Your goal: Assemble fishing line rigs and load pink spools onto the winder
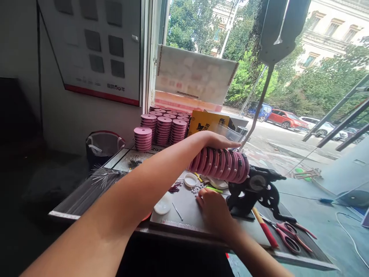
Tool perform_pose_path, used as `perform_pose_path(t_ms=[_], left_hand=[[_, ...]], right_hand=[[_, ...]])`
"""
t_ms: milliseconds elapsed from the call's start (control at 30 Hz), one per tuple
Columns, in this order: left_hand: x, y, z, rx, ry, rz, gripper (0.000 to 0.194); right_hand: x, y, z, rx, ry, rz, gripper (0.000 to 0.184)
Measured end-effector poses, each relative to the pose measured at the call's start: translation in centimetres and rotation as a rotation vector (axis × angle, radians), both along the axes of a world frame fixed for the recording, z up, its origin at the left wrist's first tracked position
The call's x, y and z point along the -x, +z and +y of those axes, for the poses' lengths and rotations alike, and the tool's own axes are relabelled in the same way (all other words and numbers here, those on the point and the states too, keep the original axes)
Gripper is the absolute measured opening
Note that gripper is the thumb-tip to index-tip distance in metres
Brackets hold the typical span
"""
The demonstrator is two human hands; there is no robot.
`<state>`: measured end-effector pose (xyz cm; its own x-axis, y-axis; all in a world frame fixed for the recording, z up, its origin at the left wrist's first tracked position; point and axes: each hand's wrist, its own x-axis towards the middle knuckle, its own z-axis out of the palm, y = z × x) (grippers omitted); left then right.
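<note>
My left hand (215, 141) rests on top of a row of pink spools (220, 163) mounted sideways on a black hand-crank winder (255, 190); its fingers lie stretched along the spools. My right hand (213, 209) is low on the table (184, 225), its fingers curled down at a small heap of white beads (196, 189). What those fingers pinch is hidden. A white lid (190, 179) and a white disc (162, 206) lie close by.
Stacks of pink spools (164, 129) stand at the back by the window, next to a yellow box (208, 122). Red-handled scissors (288, 234) and a red-and-yellow tool (265, 229) lie right of the winder. A black bin (102, 148) sits at the left. Thin wires (102, 177) fan out there.
</note>
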<state>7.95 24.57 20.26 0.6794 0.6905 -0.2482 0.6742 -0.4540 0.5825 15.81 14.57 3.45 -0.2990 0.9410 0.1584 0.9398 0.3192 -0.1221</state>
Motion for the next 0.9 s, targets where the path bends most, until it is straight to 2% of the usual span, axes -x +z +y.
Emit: perform_pose_path(t_ms=[167,233,333,400,467,533,600,667,800,900], left_hand=[[0.0,-0.2,0.8,-0.068,-0.073,0.057,0.073],[-0.1,-0.3,1.1,-0.071,-0.103,0.066,0.074],[-0.2,-0.4,1.3,-0.038,-0.115,0.080,0.069],[-0.2,-0.3,1.2,0.050,-0.114,0.089,0.064],[-0.2,-0.3,1.2,0.183,-0.108,0.088,0.059],[-0.2,-0.3,1.3,0.312,-0.076,0.091,0.057],[-0.1,-0.4,1.6,0.411,-0.041,0.109,0.058],[-0.1,-0.4,1.7,0.469,-0.029,0.125,0.058],[-0.1,-0.3,1.7,0.482,-0.007,0.130,0.055],[-0.1,-0.2,1.7,0.499,0.022,0.140,0.054]], right_hand=[[0.6,0.3,0.1,-0.003,-0.002,0.032,0.020],[0.4,1.4,-0.6,0.004,-0.002,0.081,0.022],[-1.4,4.1,-2.7,0.001,0.031,0.192,0.018],[-3.5,6.1,-4.0,-0.007,0.069,0.356,0.014],[-5.6,7.6,-4.6,-0.024,0.102,0.737,0.018],[-7.2,8.4,-4.3,-0.077,0.107,1.013,0.021],[-7.9,8.3,-3.4,-0.147,0.110,1.108,0.019],[-7.9,7.9,-2.5,-0.226,0.129,1.098,0.015],[-7.1,7.0,-1.7,-0.372,0.172,1.007,0.012],[-7.0,6.9,-1.8,-0.403,0.159,0.998,0.012]])
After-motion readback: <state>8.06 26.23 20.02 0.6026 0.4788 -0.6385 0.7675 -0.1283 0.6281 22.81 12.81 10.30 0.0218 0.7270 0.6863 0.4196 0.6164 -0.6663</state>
